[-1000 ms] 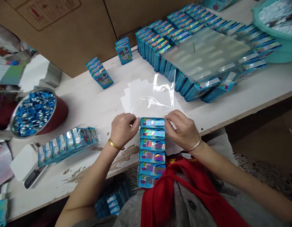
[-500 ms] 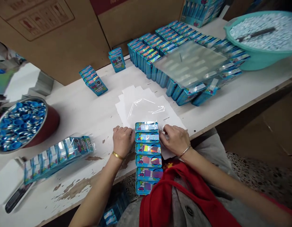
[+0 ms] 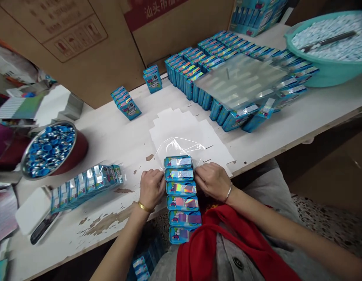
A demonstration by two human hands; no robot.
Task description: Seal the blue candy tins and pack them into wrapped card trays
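Left hand (image 3: 152, 189), right hand (image 3: 212, 181): narrow, clasping row of blue tins (image 3: 182, 203) between them | clear plastic film (image 3: 177, 147) ahead of hands: thin, likely slippery | tins: seemingly light, stiff; hold long edges

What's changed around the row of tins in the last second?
The left hand and right hand have slid down from the top tin to beside the second and third tins of the blue tin row. The clear film has bunched at the row's top end. The white sheets stayed put.
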